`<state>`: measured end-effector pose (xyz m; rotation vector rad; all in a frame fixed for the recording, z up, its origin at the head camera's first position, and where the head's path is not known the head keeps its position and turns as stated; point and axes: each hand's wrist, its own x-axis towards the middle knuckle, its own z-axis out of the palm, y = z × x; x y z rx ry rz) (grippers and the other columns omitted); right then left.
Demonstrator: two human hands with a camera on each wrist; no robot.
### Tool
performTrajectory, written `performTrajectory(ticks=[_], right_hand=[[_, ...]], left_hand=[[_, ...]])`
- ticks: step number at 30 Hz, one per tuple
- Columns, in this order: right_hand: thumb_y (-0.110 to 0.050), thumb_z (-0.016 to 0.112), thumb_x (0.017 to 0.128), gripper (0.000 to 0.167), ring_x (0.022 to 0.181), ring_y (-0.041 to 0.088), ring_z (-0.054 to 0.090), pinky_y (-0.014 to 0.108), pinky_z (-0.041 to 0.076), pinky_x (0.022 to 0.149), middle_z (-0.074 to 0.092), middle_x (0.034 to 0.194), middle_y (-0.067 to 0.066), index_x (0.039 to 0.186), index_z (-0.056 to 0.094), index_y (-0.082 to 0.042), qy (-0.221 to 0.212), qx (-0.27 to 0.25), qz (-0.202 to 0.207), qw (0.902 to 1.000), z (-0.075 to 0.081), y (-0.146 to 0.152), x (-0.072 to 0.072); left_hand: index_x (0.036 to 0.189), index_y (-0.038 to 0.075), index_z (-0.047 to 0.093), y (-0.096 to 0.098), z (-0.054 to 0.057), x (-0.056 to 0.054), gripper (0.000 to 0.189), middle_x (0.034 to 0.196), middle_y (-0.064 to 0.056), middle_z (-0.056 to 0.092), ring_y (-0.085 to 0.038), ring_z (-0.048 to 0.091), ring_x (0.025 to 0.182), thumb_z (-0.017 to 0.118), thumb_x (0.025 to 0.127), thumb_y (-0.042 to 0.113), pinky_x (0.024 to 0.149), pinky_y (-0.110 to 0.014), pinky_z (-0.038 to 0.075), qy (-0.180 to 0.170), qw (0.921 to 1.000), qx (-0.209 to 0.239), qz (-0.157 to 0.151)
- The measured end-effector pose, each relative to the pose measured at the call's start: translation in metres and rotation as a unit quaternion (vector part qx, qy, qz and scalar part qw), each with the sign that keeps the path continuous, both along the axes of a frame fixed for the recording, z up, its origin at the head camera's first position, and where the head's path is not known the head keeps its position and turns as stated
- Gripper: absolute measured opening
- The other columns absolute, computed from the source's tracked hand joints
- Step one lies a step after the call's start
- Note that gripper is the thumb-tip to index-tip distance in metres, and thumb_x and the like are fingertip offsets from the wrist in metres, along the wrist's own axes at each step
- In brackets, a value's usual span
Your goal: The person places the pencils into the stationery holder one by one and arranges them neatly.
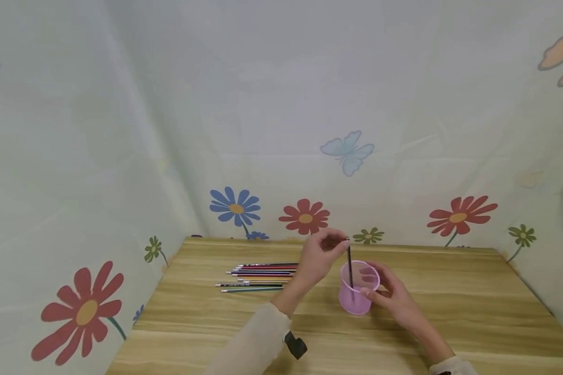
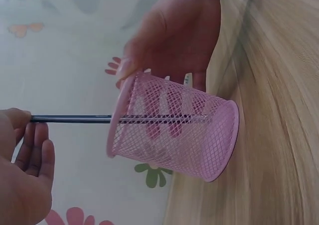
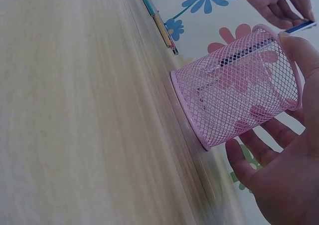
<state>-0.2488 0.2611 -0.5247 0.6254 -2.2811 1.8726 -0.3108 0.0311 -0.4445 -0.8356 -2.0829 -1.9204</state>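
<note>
A pink mesh pencil cup [image 1: 355, 302] stands on the wooden table, its open rim facing up. My right hand [image 1: 396, 299] grips it from the right, thumb at the rim and fingers around the far side. Above the cup, my left hand [image 1: 320, 256] pinches a dark pencil [image 1: 350, 266] by its upper end. The pencil is nearly upright, and its lower part shows through the mesh [image 2: 174, 135] inside the cup. In the right wrist view, the left fingers [image 3: 279, 5] hold the pencil's top beyond the rim.
Several pencils [image 1: 258, 272] in various colours lie side by side on the table [image 1: 192, 323], left of the cup; the left forearm hides some of their ends. A pale curtain [image 1: 272, 104] with flowers and butterflies hangs behind and beside the table.
</note>
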Motion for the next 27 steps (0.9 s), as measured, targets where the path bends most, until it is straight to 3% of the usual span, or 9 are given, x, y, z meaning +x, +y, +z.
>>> performTrajectory(ticks=[12, 18, 27], right_hand=[[-0.002, 0.072, 0.100, 0.066, 0.132, 0.039, 0.056, 0.026, 0.054, 0.099, 0.051, 0.148, 0.032, 0.157, 0.040, 0.001, -0.012, -0.001, -0.002, 0.9999, -0.001, -0.001, -0.001], [-0.005, 0.072, 0.100, 0.066, 0.136, 0.042, 0.052, 0.030, 0.053, 0.104, 0.050, 0.153, 0.028, 0.158, 0.040, -0.002, -0.018, 0.013, -0.010, 0.9997, 0.000, 0.002, -0.001], [-0.005, 0.072, 0.100, 0.065, 0.134, 0.043, 0.053, 0.028, 0.054, 0.100, 0.050, 0.151, 0.031, 0.157, 0.041, -0.004, -0.007, 0.015, -0.013, 0.9998, -0.005, 0.001, -0.002]], left_hand=[[0.111, 0.011, 0.073, 0.017, -0.016, -0.013, 0.012, 0.101, 0.003, 0.073, -0.008, 0.069, 0.091, 0.076, 0.099, 0.014, 0.085, -0.026, 0.060, -0.021, 0.9991, -0.032, 0.017], [0.111, 0.010, 0.073, 0.021, -0.018, -0.019, 0.015, 0.100, 0.002, 0.072, -0.008, 0.069, 0.090, 0.078, 0.097, 0.011, 0.084, -0.026, 0.060, -0.038, 0.9989, -0.026, 0.012], [0.111, 0.010, 0.073, 0.024, -0.020, -0.019, 0.016, 0.100, 0.002, 0.072, -0.008, 0.068, 0.090, 0.079, 0.096, 0.010, 0.084, -0.026, 0.060, -0.045, 0.9986, -0.023, 0.017]])
